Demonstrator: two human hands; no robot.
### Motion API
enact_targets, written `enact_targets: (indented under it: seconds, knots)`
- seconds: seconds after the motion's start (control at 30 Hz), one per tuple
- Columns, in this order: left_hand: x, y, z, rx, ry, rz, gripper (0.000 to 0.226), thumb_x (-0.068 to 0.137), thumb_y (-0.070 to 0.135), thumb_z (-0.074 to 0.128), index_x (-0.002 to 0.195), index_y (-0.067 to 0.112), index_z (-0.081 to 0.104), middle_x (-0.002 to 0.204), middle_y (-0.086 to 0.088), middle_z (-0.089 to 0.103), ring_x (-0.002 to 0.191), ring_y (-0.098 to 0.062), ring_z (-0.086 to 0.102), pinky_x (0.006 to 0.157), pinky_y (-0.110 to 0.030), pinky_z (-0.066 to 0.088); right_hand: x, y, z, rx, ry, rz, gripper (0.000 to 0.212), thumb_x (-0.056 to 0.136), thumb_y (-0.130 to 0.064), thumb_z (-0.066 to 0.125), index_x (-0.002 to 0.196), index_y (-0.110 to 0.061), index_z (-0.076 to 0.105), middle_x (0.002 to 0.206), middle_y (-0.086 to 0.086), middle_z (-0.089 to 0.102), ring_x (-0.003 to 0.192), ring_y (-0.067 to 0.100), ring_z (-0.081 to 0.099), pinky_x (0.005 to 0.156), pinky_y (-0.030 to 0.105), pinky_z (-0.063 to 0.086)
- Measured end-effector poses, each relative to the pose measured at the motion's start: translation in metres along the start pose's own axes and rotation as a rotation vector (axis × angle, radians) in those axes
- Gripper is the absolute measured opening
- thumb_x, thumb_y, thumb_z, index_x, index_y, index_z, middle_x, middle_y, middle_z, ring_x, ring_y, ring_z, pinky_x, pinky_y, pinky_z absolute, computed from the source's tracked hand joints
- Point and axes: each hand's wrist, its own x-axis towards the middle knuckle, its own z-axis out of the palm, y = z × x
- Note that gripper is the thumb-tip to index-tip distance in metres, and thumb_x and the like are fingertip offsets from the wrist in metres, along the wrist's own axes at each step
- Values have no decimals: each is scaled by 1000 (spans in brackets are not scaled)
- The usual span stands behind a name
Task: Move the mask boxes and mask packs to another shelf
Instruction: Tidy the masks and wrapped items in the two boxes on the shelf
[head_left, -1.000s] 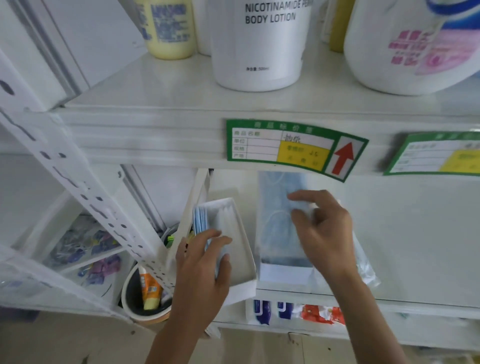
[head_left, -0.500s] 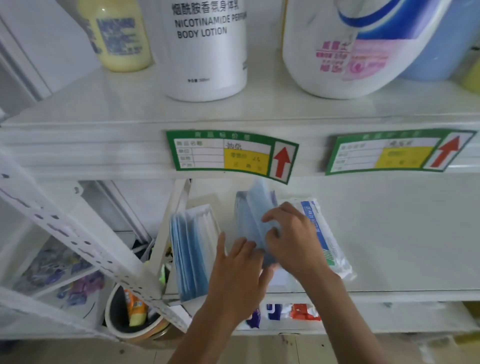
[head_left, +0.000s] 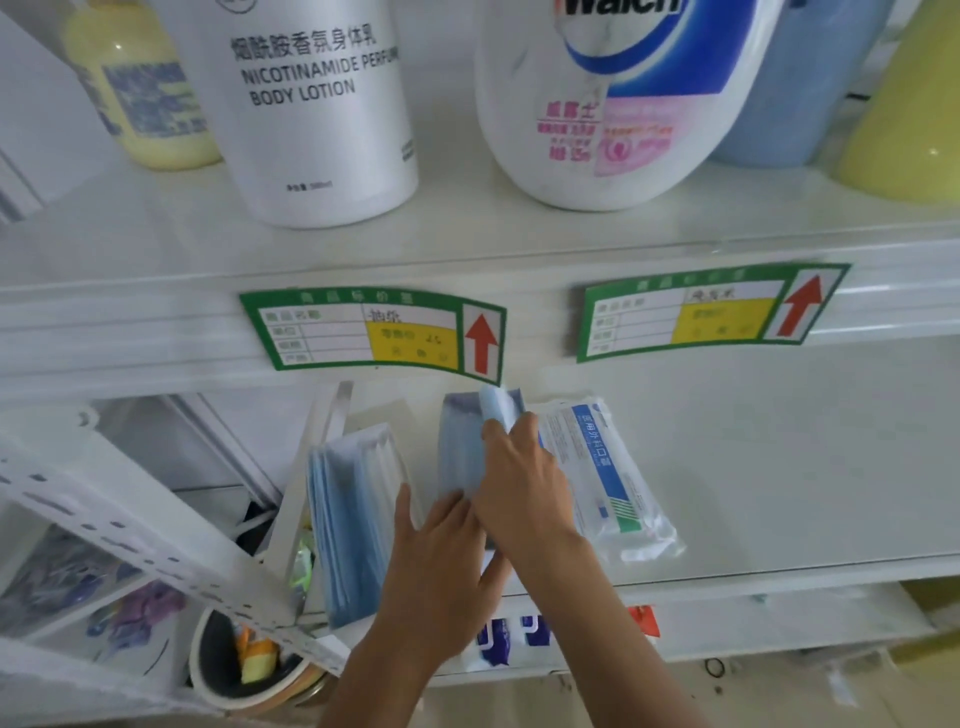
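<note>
**Desk:** Where do the masks stand?

**Photographer:** All on the white shelf (head_left: 779, 467), under the price tags (head_left: 374, 332). An open mask box (head_left: 353, 509) stands at the left, blue masks on edge inside. A loose blue mask pack (head_left: 462, 447) stands beside it, and a sealed mask pack (head_left: 608, 478) lies flat just to its right. Whether this shelf is the source or the destination, I cannot tell, so neither can I say how much of the job is left.

**Desk:** And the hands?

**Photographer:** The right hand (head_left: 524, 488) pinches the top edge of the blue pack, fingers curled round it. The left hand (head_left: 441, 561) is spread open, flat against the pack's near end, steadying rather than gripping.

**Desk:** Orientation?

**Photographer:** All three run long axis near to far. The sealed pack's far end leans slightly left; its printed face is up. The blue pack is on edge, apparently tilted toward the sealed one.

**Desk:** Around them?

**Photographer:** A body lotion bottle (head_left: 322, 104) and a large white jug (head_left: 613, 98) sit on the shelf above.
</note>
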Motion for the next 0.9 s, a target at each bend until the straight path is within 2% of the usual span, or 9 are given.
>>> enact_targets:
  seconds: [0.1, 0.17, 0.27, 0.43, 0.57, 0.67, 0.77, 0.83, 0.9]
  knots:
    - [2, 4, -2, -11, -51, -39, 62, 93, 66, 14, 145, 38, 33, 138, 21, 55, 140, -4, 39, 123, -59, 4, 6, 20, -6, 83, -17, 46, 71, 86, -6, 63, 144, -27, 28, 122, 10, 38, 82, 33, 54, 66, 39, 43]
    - [2, 5, -3, -26, -73, -50, 62, 93, 68, 10, 146, 41, 27, 139, 22, 53, 141, -5, 36, 123, -59, -1, 11, 27, -7, 83, -15, 62, 80, 85, -8, 64, 149, -30, 20, 120, 10, 41, 81, 33, 54, 65, 41, 43]
    - [2, 4, -5, 27, -80, -34, 65, 92, 65, 5, 140, 40, 40, 141, 21, 53, 143, -6, 35, 123, -59, -4, 11, 21, 3, -38, -3, 10, 61, 91, -12, 54, 146, -23, 30, 122, 9, 52, 94, 33, 62, 71, 40, 49]
    - [0, -2, -5, 1, -60, 46, 56, 96, 59, 15, 126, 40, 58, 141, 24, 52, 143, -3, 34, 122, -56, -9, 2, 23, 20, -80, 62, -12, 44, 98, -20, 47, 142, -22, 39, 133, 2, 57, 114, 25, 55, 84, 39, 47]
    - [-11, -8, -7, -131, 38, 109, 31, 99, 46, 39, 118, 41, 64, 136, 21, 52, 134, -2, 44, 124, -51, 17, 0, 33, 29, -362, -9, -111, 58, 92, -26, 58, 143, -14, 32, 128, 7, 62, 118, 31, 49, 96, 43, 38]
    - [-33, -23, -7, -205, 193, 16, 32, 102, 45, 44, 130, 35, 56, 137, 15, 55, 129, -5, 48, 112, -41, 41, -3, 35, 37, -402, -39, -152, 80, 93, -33, 63, 154, -14, 15, 147, 15, 43, 129, 34, 43, 104, 50, 35]
    - [-47, -41, -13, -174, 188, -42, 42, 102, 47, 43, 141, 32, 47, 141, 17, 52, 131, -3, 44, 110, -34, 41, -4, 38, 39, -261, -32, -188, 84, 98, -27, 56, 160, -22, 1, 169, 13, -1, 152, 34, 13, 120, 57, 21]
    - [-50, -48, -17, -110, 127, -43, 43, 100, 45, 48, 141, 34, 46, 141, 19, 50, 132, -3, 42, 113, -40, 39, -5, 40, 40, -239, 18, -297, 79, 92, -17, 64, 159, -24, 23, 170, 9, 10, 154, 33, 12, 121, 60, 16]
    - [-50, -49, -20, -102, 115, -59, 42, 100, 44, 47, 141, 35, 45, 141, 19, 49, 133, -4, 42, 115, -44, 35, -7, 43, 39, -220, 70, -402, 53, 87, -19, 70, 137, -26, 57, 154, 3, 48, 145, 32, 37, 117, 62, 21]
